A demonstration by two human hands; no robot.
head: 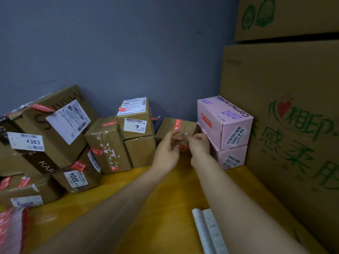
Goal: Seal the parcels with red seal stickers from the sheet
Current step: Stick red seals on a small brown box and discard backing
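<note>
A small brown parcel [185, 126] lies tilted against the wall between a stack of brown boxes and pink boxes. One red seal sticker [177, 124] crosses its top. My left hand [167, 151] and my right hand [199, 143] meet at its front face. Their fingertips press on a second red sticker [183, 147] low on that face; most of this sticker is hidden by the fingers. The sheet of red stickers [11, 230] lies at the table's near left corner.
Several brown parcels [55, 129] with labels and red seals pile up on the left. Two pink boxes [223, 123] stack on the right, beside big cartons [293, 116]. A white backing sheet [209, 231] lies on the yellow table [156, 208] near my right forearm.
</note>
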